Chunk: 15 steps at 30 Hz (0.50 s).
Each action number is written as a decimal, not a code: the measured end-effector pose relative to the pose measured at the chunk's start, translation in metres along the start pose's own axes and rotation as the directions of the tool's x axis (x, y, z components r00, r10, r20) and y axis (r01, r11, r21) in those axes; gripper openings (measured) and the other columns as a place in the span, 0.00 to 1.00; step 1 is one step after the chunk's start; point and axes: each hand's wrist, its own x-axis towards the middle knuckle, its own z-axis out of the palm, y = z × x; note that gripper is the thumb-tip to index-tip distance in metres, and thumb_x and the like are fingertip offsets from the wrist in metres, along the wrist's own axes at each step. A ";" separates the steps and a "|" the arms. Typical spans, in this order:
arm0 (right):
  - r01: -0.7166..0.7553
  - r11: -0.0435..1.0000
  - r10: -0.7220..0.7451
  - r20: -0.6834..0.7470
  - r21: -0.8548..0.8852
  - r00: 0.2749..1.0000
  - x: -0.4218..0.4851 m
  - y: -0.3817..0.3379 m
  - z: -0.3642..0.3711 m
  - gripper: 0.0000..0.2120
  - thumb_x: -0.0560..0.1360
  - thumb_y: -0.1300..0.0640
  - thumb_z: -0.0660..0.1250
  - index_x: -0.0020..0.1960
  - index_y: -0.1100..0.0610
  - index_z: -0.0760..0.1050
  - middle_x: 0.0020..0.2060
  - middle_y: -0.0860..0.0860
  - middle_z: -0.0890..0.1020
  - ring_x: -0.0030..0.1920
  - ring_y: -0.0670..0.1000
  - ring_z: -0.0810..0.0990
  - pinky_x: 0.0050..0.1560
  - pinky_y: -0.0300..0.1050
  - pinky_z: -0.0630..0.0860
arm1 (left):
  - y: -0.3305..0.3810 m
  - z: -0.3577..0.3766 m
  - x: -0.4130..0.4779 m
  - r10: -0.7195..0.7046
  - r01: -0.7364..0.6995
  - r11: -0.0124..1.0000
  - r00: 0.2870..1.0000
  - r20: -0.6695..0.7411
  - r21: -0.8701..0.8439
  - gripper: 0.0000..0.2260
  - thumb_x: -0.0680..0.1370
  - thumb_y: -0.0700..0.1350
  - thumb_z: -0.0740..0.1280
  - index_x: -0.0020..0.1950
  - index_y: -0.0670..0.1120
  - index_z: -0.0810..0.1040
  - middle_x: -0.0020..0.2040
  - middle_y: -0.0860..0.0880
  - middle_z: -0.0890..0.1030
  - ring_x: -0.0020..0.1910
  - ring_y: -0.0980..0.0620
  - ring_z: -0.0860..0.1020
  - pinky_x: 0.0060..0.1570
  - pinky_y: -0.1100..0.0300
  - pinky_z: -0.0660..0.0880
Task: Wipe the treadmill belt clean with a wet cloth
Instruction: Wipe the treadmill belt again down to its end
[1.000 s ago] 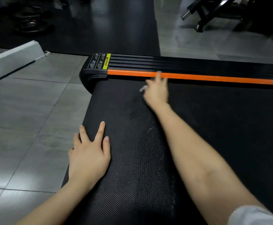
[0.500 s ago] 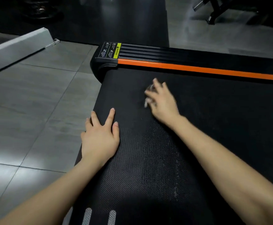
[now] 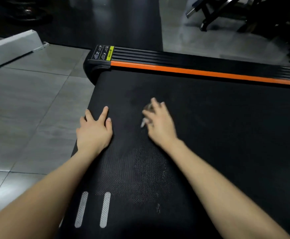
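One dimpled black belt (image 3: 227,126); left hand (image 3: 93,133) flat, spread; right hand (image 3: 159,125) pinches crumpled pale cloth (image 3: 143,123).

The left hand (image 3: 94,133) is laid flat near the left edge of the black textured treadmill belt (image 3: 227,135), while a small crumpled whitish cloth (image 3: 143,123) is gripped against it by the motion-blurred right hand (image 3: 159,125), short of the orange strip (image 3: 192,71) along the far side.

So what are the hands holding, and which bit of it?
The right hand covers a pale cloth on the treadmill belt; only scraps peek out by its fingers, too blurred to tell the grip. The left hand lies flat, holding nothing.
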 end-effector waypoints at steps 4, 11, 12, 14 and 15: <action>0.222 0.963 -0.245 0.158 0.152 0.957 -0.075 -0.021 -0.017 0.18 0.73 0.62 0.67 0.62 0.55 0.77 0.73 0.56 0.63 0.72 0.64 0.60 0.65 0.55 0.67 | 0.000 -0.007 -0.002 0.010 -0.010 0.999 1.000 0.019 -0.038 0.22 0.82 0.55 0.48 0.76 0.59 0.56 0.75 0.38 0.57 0.70 0.37 0.60 0.62 0.42 0.66; -0.340 0.940 0.340 0.031 0.001 0.940 -0.108 0.074 -0.070 0.17 0.79 0.58 0.61 0.67 0.53 0.73 0.76 0.53 0.55 0.75 0.60 0.51 0.71 0.53 0.59 | -0.019 -0.016 -0.041 0.050 -0.037 0.992 0.992 0.113 -0.118 0.23 0.82 0.55 0.53 0.77 0.55 0.56 0.77 0.39 0.54 0.75 0.39 0.54 0.71 0.46 0.57; -0.277 0.961 0.276 0.033 0.013 0.961 -0.114 0.061 -0.067 0.16 0.79 0.58 0.62 0.66 0.55 0.74 0.75 0.55 0.57 0.74 0.63 0.53 0.71 0.55 0.60 | -0.025 -0.017 -0.050 0.055 -0.042 0.993 0.992 0.112 -0.112 0.23 0.82 0.55 0.53 0.77 0.55 0.56 0.77 0.39 0.54 0.74 0.39 0.55 0.71 0.46 0.57; -0.015 0.997 0.012 0.036 0.079 0.999 -0.135 0.020 -0.057 0.15 0.74 0.61 0.65 0.61 0.58 0.78 0.72 0.61 0.64 0.70 0.70 0.60 0.68 0.63 0.64 | -0.033 -0.019 -0.069 0.015 -0.002 0.994 0.994 0.111 -0.111 0.25 0.81 0.56 0.54 0.77 0.54 0.54 0.76 0.38 0.56 0.73 0.37 0.58 0.70 0.47 0.59; 0.144 0.982 -0.152 0.061 0.123 0.986 -0.151 -0.003 -0.051 0.16 0.72 0.62 0.66 0.60 0.57 0.79 0.71 0.61 0.65 0.69 0.71 0.62 0.67 0.64 0.64 | -0.037 -0.020 -0.075 -0.030 0.046 0.991 0.991 0.133 -0.123 0.26 0.81 0.57 0.54 0.78 0.53 0.52 0.75 0.37 0.58 0.72 0.37 0.60 0.69 0.47 0.59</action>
